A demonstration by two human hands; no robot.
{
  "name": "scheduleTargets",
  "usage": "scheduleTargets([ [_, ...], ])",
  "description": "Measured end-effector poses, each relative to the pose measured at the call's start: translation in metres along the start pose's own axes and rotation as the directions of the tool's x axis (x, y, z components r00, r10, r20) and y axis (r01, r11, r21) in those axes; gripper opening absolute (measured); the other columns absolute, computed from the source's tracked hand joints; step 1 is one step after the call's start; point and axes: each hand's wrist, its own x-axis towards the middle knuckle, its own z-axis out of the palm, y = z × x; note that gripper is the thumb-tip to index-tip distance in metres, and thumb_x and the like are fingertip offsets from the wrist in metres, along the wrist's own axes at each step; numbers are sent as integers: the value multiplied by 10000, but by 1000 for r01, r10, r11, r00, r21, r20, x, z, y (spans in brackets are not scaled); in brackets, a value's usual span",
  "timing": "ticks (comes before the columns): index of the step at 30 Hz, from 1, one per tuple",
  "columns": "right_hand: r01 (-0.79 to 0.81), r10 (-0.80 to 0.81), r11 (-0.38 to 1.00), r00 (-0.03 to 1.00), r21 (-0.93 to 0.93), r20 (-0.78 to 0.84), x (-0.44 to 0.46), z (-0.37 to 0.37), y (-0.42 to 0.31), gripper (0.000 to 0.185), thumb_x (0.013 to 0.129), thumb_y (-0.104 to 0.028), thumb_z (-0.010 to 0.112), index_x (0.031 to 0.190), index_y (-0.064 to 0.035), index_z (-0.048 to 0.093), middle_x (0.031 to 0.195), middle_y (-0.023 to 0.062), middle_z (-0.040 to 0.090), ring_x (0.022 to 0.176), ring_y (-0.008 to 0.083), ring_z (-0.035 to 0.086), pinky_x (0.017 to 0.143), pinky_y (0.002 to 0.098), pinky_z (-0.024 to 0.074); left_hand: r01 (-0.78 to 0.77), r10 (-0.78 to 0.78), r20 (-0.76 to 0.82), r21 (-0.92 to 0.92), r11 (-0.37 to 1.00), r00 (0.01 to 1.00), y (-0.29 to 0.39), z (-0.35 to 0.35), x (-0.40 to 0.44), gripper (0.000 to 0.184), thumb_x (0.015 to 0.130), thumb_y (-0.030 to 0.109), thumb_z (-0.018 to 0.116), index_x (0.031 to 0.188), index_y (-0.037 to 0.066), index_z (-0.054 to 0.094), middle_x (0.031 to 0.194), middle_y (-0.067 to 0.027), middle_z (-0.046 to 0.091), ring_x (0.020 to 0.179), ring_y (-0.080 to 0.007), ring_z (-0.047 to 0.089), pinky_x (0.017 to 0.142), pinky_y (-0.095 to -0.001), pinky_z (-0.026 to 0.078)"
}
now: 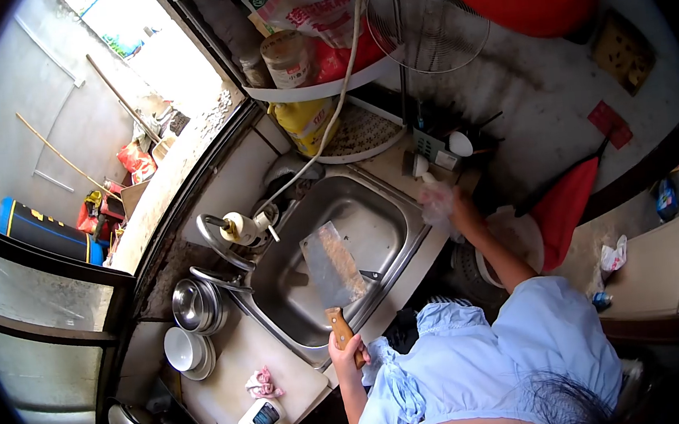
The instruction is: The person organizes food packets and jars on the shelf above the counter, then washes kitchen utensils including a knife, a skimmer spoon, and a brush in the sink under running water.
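My left hand [347,357] is wrapped around the wooden handle of a cleaver [329,253]. The wide blade points away from me over the metal sink [390,187], with pale brown bits or stains along one side of it. Off to the right of the sink, my right hand [462,211] is closed on a thin, clear, crumpled plastic bag [437,202]; its fingers are partly hidden. What the bag contains, if anything, I cannot make out. A white faucet [244,228] stands at the sink's far left edge.
Stacked metal bowls [192,304] and white bowls [184,349] stand left of the sink. A spray bottle [254,421] and a crumpled cloth [262,383] lie on the near-left counter. A corner shelf [329,90] holds jars and bags. A pale bucket [523,236] sits below my right arm.
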Motion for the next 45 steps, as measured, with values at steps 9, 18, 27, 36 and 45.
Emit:
scheduleTargets([
  [9, 259, -223, 940, 959, 221, -174, -8, 20, 10, 662, 618, 18, 625, 1208, 1, 326, 1104, 226, 466, 1060, 341, 442, 890, 353, 370, -17, 17, 4, -4, 1000, 1000, 1, 8, 4, 238, 728, 6, 555, 852, 30, 353, 553, -65, 442, 335, -156, 449, 284, -252, 363],
  [18, 418, -338, 769, 908, 483, -248, -50, -36, -19, 437, 653, -24, 595, 1076, -6, 487, 1038, 166, 538, 980, 280, 516, 863, 314, 385, 44, -65, 241, 91, 995, 968, 18, 94, 128, 263, 715, 22, 558, 865, 30, 343, 602, -73, 455, 352, -160, 452, 287, -257, 376],
  [27, 446, -394, 746, 894, 494, -213, -94, -79, -40, 285, 714, -129, 566, 996, -92, 545, 969, 123, 549, 926, 291, 514, 802, 362, 404, -67, 42, 238, 98, 993, 970, 2, 190, 223, 227, 721, 54, 551, 823, 24, 350, 560, -68, 446, 340, -157, 441, 284, -257, 348],
  [36, 505, -381, 745, 858, 436, -344, -24, -50, -69, 388, 707, -48, 541, 1083, -42, 444, 940, 169, 531, 894, 333, 502, 791, 387, 402, -8, 5, 13, 212, 977, 1000, 4, 95, 106, 271, 707, 12, 558, 879, 37, 350, 564, -58, 443, 336, -145, 438, 269, -249, 386],
  [45, 366, -250, 904, 872, 221, -422, 148, 32, -153, 621, 620, 42, 556, 1199, -10, 336, 986, 215, 499, 876, 380, 470, 772, 418, 384, -30, 49, -96, 191, 981, 994, 12, 48, 26, 268, 716, -13, 548, 882, 16, 338, 534, -68, 446, 327, -159, 442, 289, -254, 371],
])
